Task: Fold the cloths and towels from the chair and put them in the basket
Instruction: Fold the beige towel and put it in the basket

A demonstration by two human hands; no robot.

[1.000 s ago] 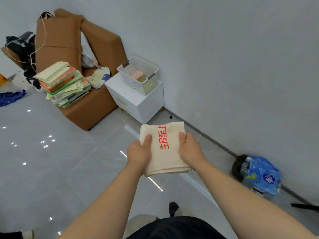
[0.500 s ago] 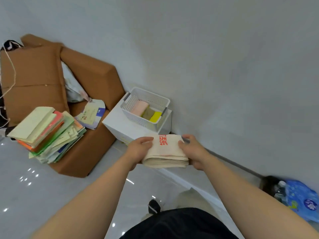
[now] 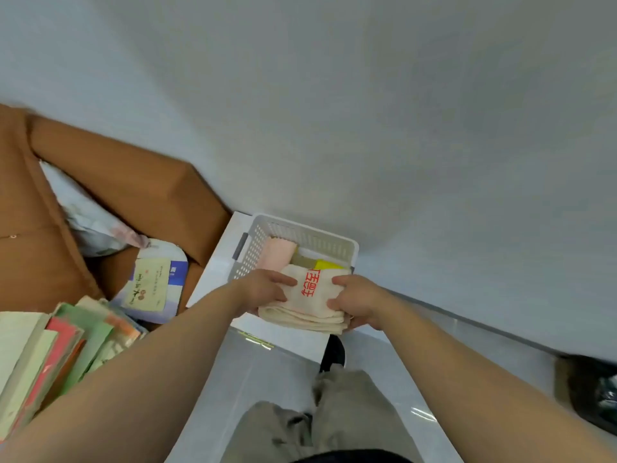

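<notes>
Both arms extend forward. The left hand (image 3: pixel 263 292) and right hand (image 3: pixel 359 300) grasp opposite ends of the folded towel (image 3: pixel 309 304), thumbs on top. The towel is held level at the near rim of the basket (image 3: pixel 310 237), which contains a pink cloth (image 3: pixel 275 253).

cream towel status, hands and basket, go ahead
Folded cream towel gripped by left hand and right hand. Held at white basket near rim, not released. Nothing in the way.
</notes>
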